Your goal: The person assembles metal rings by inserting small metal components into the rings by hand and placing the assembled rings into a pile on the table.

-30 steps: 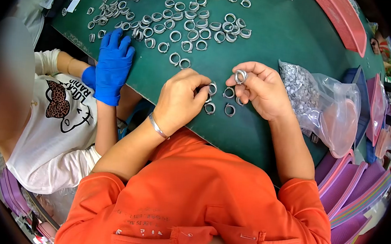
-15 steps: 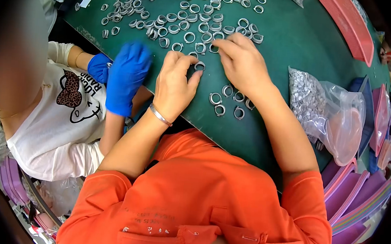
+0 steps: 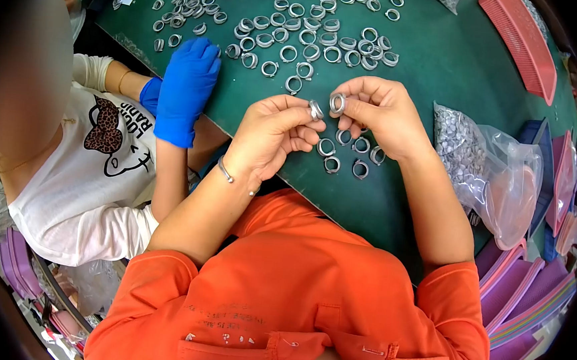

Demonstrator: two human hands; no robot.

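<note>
Centre of frame, above worktop [image 3: 420,62]: left hand [image 3: 270,130] pinches one metal ring [image 3: 315,110]; right hand [image 3: 381,116] pinches a second ring [image 3: 332,104]. Probably light, stiff, slightly slick; best held by outer rim.

"How is the scene lit?"

"Brightly over the green table [image 3: 437,63], with pale glints on metal rings [image 3: 288,53] and glare on a plastic bag [image 3: 512,155]; shadow darkens the tabletop beside the orange shirt [image 3: 322,269]."

"And the focus?"

"Both hands, left [image 3: 272,132] and right [image 3: 383,116], appear crisp. A smooth blur masks the co-worker's head [image 3: 26,61]."

"The edges?"

"Rounded black corners; the wide lens bows the purple trays [image 3: 512,286] at right."
</note>
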